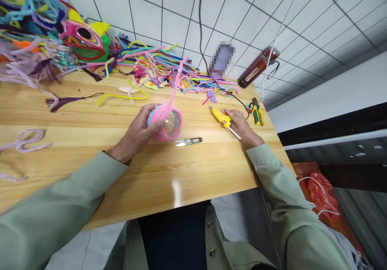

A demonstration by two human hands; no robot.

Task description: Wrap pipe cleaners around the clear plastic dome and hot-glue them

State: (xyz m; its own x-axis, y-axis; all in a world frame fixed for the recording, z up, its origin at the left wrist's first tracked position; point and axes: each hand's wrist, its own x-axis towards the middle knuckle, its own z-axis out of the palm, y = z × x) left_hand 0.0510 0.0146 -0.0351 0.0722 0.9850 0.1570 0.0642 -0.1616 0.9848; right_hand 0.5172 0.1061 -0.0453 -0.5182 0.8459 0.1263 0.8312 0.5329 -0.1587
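Note:
My left hand (142,129) is wrapped round a clear round container (171,124), seen through its open end or base. Fuzzy pink pipe cleaner (163,129) is wound about its side, with light blue pipe cleaner at the left edge. One long pink end rises from it toward the back. My right hand (239,125) closes on a yellow glue gun (221,117), its nozzle pointing left and a white glue stick (234,132) coming out of the rear. Between the hands, thread snips (189,141) lie on the wooden table (169,169).
Several coloured pipe cleaners (157,60) heap along the tiled wall. A pipe-cleaner animal face (84,36) stands at back left, a purple tassel (65,101) nearer. At back right are a pixelated object (223,59), a dark red flask (258,67), pliers (258,112) and a black cord (200,28).

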